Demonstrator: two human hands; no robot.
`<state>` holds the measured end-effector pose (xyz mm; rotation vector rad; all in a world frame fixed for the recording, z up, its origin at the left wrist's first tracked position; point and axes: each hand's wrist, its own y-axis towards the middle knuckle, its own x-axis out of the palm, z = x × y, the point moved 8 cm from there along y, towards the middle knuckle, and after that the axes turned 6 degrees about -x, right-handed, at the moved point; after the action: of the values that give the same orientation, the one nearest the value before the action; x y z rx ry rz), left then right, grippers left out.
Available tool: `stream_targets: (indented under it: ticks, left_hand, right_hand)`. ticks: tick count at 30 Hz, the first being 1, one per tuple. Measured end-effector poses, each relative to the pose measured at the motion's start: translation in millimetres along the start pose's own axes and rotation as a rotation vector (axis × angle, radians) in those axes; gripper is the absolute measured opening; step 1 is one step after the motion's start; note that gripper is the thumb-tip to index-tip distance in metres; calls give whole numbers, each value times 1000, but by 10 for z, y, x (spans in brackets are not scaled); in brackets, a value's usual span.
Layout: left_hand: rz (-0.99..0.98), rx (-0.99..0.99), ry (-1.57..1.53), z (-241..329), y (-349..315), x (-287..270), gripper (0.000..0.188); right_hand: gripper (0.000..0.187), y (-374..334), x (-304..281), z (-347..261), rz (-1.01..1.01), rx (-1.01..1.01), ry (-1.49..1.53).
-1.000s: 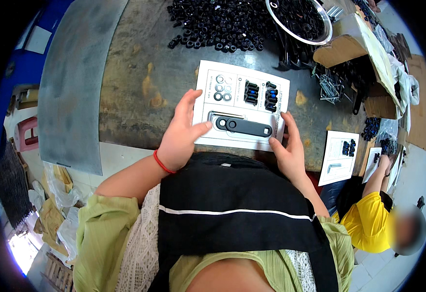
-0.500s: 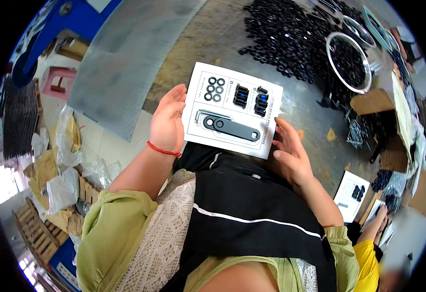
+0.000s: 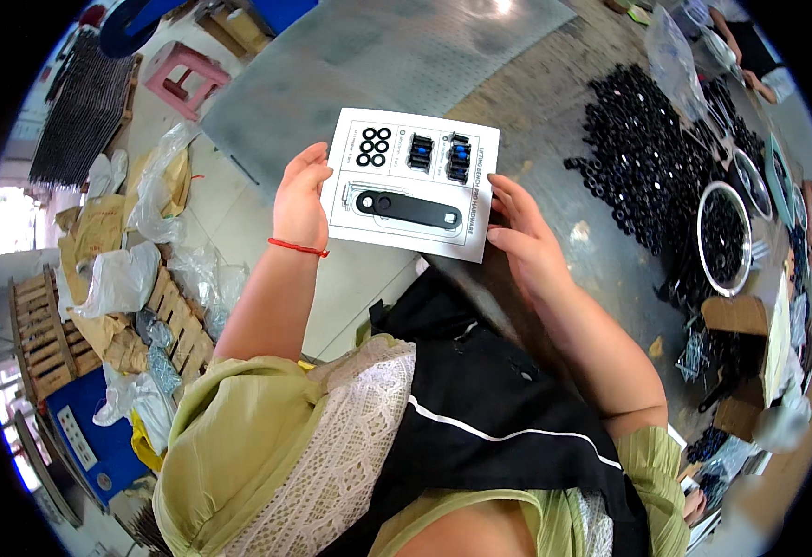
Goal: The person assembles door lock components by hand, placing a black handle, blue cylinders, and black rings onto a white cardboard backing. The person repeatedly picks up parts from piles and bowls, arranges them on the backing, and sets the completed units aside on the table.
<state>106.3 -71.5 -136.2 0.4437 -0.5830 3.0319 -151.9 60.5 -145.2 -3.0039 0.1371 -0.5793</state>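
A white card is held up in front of me, tilted slightly, with my hands at its opposite side edges. Several black rings show on its upper left, beside two groups of dark bolts with blue bands. Along its lower part lies a long black flat wrench-like piece; thin rods beside it are partly hidden. My left hand, with a red cord at the wrist, grips the left edge. The right edge sits between the thumb and fingers of my right hand.
Beyond the card stretches a worn metal table with a grey sheet. Heaped small black parts, a round metal bowl and a cardboard box stand at the right. A pink stool, plastic bags and wooden pallets are at the left.
The card and both hands have shifted up and left in view. My view has swung left, so the table parts sit farther right and more floor shows on the left.
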Motion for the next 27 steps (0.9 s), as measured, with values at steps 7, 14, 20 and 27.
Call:
stream_targets:
  ticks: [7, 14, 20, 27]
  left_hand:
    - [-156, 58, 351, -52, 124, -103, 65]
    - [-218, 452, 1600, 105, 60, -275, 98]
    - [-150, 389, 1681, 36, -3, -222, 107]
    - [-3, 369, 1710, 8, 95, 104, 105]
  right_hand:
    - [73, 712, -102, 93, -20, -32, -87]
    - [72, 1084, -148, 86, -41, -70, -25]
    - [62, 783, -472, 94, 15, -224, -248]
    - [50, 215, -691, -101, 102, -370, -703]
